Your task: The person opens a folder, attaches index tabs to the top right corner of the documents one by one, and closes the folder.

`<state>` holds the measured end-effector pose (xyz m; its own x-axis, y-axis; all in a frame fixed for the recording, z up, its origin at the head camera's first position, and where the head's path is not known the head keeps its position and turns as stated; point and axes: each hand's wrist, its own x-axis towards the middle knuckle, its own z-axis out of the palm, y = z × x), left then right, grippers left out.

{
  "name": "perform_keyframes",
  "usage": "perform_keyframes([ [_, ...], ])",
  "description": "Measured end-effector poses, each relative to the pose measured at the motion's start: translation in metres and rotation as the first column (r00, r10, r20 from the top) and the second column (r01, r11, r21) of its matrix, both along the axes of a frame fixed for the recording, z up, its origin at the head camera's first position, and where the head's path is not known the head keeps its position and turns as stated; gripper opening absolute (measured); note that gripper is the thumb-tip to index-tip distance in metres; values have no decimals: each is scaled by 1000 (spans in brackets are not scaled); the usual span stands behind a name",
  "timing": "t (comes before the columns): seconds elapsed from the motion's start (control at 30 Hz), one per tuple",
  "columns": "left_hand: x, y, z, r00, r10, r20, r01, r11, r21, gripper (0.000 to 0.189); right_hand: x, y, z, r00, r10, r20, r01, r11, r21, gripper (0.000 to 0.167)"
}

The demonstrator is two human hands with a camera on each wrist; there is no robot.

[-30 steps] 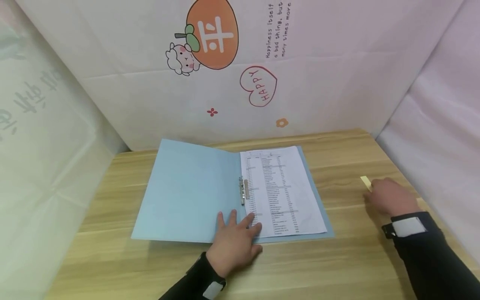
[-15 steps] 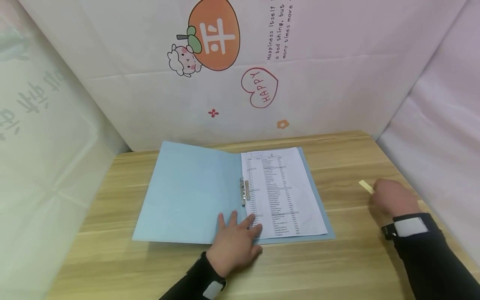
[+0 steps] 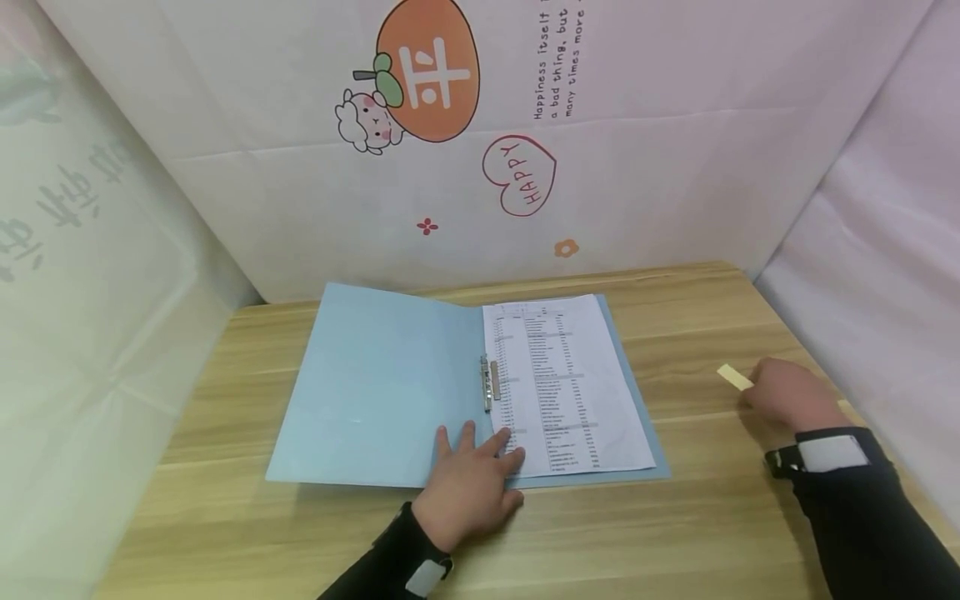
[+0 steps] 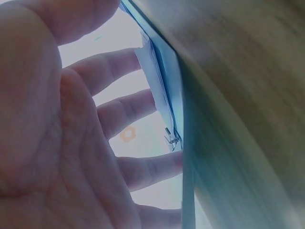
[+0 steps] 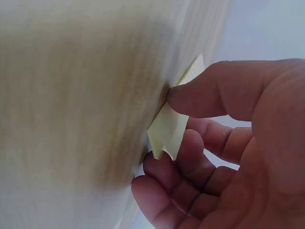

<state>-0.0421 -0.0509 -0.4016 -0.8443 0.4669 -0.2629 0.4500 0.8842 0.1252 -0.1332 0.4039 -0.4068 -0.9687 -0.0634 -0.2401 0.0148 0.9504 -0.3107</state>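
Right hand [image 3: 793, 395] pinches yellow paper strip [image 3: 733, 377] near right edge of desk [image 3: 615, 542]. Left hand [image 3: 468, 493] unclenched, fingers spread on blue clip folder [image 3: 382, 383] and printed sheets [image 3: 566, 383], near edge.

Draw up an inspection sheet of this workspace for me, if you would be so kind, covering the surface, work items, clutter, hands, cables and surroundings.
Surface: wood-grain table.
Work items: light blue folder lying open; printed sheets on its right half; metal clip near the fold, whether fastened I cannot tell; pale yellow slip.
Clutter: a pale patch beside the right wrist, too hidden to identify.
Left hand: fingers spread, resting across the folder and sheets.
Right hand: pinches the yellow slip, right of the folder.
Cables: nothing seen.
Surroundings: white cloth with printed pictures and lettering behind the table; pale cloth at both sides.
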Motion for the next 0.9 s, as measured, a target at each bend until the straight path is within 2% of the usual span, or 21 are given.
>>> perform_keyframes([
  [0.27, 1, -2, 1, 1000, -1, 8, 1, 1000, 10, 52, 3, -4, 4, 1000, 14, 5, -14, 1000, -3, 16],
  [0.37, 2, -4, 0, 1000, -11, -1, 11, 1000, 6, 53, 5, -16, 8, 999, 33, -36, -33, 999, -8, 22],
  [0.47, 3, -7, -2, 1000, -20, -9, 20, 1000, 9, 54, 8, -33, 15, 995, 53, -80, -54, 998, -12, 27],
  [0.6, 5, -10, -4, 999, -38, -17, 38, 999, 27, 53, 11, -63, 25, 990, 71, -121, -78, 996, -51, 26],
  [0.8, 9, -12, -2, 998, -58, -17, 59, 996, 65, 49, 18, -108, 37, 985, 95, -142, -112, 987, -116, 20],
  [0.9, 10, -14, 1, 997, -74, -38, 77, 993, 92, 47, 21, -128, 40, 985, 95, -142, -114, 984, -139, 17],
])
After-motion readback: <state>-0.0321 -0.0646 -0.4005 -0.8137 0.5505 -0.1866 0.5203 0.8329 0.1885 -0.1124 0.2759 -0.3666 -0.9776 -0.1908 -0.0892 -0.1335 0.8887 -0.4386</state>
